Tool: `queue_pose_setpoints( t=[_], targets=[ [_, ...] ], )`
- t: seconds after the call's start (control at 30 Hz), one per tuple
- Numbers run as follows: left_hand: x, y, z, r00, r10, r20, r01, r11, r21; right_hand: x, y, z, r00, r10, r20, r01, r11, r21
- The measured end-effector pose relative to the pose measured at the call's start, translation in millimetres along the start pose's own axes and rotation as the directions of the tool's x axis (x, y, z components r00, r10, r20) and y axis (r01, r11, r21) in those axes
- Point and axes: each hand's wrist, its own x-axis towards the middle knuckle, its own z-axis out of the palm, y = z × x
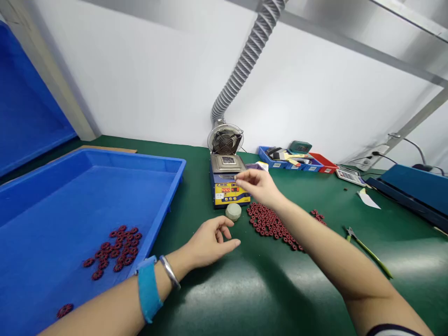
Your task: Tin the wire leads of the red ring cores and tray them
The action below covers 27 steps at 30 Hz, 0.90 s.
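Note:
My right hand (257,186) is raised in front of a solder pot (229,191) with a yellow front and red digits. Its thumb and fingertips are pinched together at the pot's top edge, and what they hold is too small to make out. Below it, my left hand (213,240) hovers over the table with curled fingers apart from the thumb and nothing in them. A small round pale-topped pot (233,212) stands just beyond the left fingertips. Many small dark red ring-shaped coils (268,221) lie in a loose heap beneath my right forearm.
A large blue tray (171,184) at left holds more red coils (121,247). A grey exhaust hose (245,56) rises behind the solder pot. Blue bins (276,164) and a red bin (324,164) stand at the back, with a calculator (350,176). Green-handled cutters (371,254) lie at right.

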Motion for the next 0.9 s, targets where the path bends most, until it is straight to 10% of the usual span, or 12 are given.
queue_pose_setpoints(
  t=[0.1,0.23,0.57,0.77,0.9],
  targets=[
    [-2.4,7.0,4.1,1.0,-0.009,0.007,0.01,0.992,-0.124,-67.2,-3.1,19.1,0.994,0.074,-0.075,-0.051,0.96,0.274],
    [-9.8,14.7,14.3,0.993,-0.019,0.115,0.064,0.913,-0.402,-124.3,-8.1,38.4,0.976,-0.022,-0.218,0.06,0.983,0.173],
    [-25.4,30.0,22.7,0.993,-0.045,0.111,0.08,0.939,-0.335,-154.3,-7.8,43.5,0.914,-0.31,-0.262,0.292,0.95,-0.109],
    [-79.3,38.3,-53.4,0.959,-0.207,-0.195,0.218,0.975,0.033,-181.4,9.3,46.9,0.913,-0.394,-0.103,0.386,0.918,-0.089],
    [-157.1,11.3,-130.7,0.805,-0.335,-0.49,0.504,0.821,0.266,-197.8,19.2,55.5,0.922,-0.384,0.049,0.385,0.923,-0.01]
  ],
)
